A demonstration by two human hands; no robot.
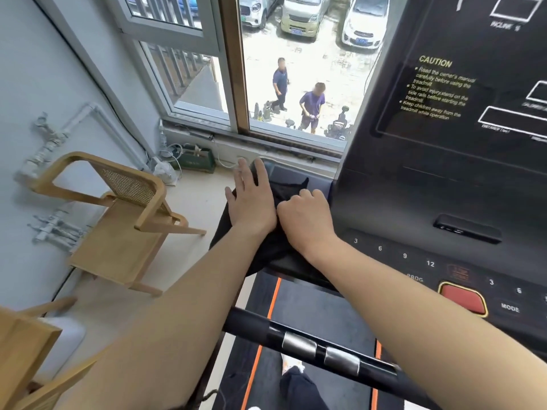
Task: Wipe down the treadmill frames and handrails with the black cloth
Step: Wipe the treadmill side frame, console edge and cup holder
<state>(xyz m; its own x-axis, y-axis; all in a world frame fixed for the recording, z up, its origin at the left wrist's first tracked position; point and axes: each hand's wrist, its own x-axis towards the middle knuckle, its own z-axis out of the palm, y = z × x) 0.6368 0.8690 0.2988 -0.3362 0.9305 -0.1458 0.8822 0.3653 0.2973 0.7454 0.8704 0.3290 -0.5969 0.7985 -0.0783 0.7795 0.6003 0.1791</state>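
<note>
The black cloth (284, 190) is draped over the left wing of the treadmill frame (285, 173), beside the console. My left hand (251, 202) lies flat on the cloth with its fingers spread, fingertips reaching the frame's far edge. Touching it on the right, my right hand (305, 217) is curled with its fingers closed on a bunch of the cloth. Part of the cloth hangs down over the frame's left side. A black handrail (310, 347) with two silver sensor pads crosses below my forearms.
The console panel (461, 161) with caution text and a red button (461, 300) rises at the right. A wooden chair (118, 220) stands at the left by the wall. A window (299, 69) lies ahead. The running belt (310, 309) is below.
</note>
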